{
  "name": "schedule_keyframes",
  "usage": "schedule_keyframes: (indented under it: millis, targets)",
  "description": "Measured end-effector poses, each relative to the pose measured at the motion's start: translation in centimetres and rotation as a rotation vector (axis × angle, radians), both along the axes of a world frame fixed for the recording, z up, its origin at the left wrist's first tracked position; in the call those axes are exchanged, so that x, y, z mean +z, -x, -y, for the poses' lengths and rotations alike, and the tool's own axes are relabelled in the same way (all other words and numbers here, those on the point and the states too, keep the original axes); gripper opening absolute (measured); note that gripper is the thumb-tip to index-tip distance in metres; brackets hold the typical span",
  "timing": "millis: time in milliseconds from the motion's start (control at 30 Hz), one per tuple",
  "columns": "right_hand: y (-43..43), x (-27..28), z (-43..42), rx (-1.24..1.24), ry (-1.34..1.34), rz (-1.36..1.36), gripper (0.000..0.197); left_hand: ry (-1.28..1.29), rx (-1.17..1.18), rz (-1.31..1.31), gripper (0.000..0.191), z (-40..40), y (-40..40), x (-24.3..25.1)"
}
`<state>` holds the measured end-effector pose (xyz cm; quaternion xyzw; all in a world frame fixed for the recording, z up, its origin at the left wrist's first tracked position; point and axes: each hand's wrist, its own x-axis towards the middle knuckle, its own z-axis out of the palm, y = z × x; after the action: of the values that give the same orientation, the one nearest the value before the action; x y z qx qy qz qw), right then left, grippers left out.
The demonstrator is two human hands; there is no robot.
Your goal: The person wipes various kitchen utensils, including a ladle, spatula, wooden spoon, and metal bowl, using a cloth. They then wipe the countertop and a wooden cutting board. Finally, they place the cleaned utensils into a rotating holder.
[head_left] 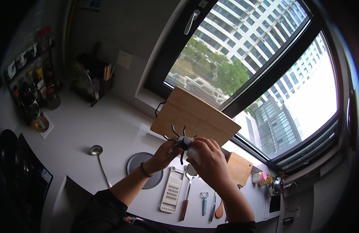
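Raised above the counter, a dark grey rack head with several curved hooks is gripped by my left hand from its left side. My right hand holds a white fluffy cloth or pad against the right side of the hub. Below my left forearm lies a round dark grey disc, partly covered by the arm. A white plastic grater and a turner with a brown handle rest on the counter beneath my hands.
Ladle at left. To the right lie a teal peeler and wooden spoon. A large cutting board leans at the window, with a smaller board nearby. Bottles and a black hob stand left.
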<state>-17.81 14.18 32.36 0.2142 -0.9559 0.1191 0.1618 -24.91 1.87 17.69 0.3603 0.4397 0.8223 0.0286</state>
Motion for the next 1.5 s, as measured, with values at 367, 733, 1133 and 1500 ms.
schedule_keyframes:
  millis: [367, 733, 1133, 1500]
  targets:
    - [-0.3, -0.2, 1.0, 0.068, -0.266, -0.199, 0.023, 0.104, 0.085, -0.056, 0.049, -0.1, -0.1, -0.2]
    - [1.0, -1.1, -0.1, 0.263, -0.159, -0.239, 0.023, 0.009, 0.235, -0.073, 0.04, -0.5, -0.4, -0.2]
    - [1.0, -0.4, -0.1, 0.242, -0.128, -0.207, 0.02, -0.054, 0.377, 0.054, 0.083, -0.6, 0.1, -0.2]
    - [1.8, 1.1, 0.5, 0.172, -0.162, -0.133, 0.015, 0.282, 0.554, -0.396, 0.079, 2.0, -2.0, 0.9]
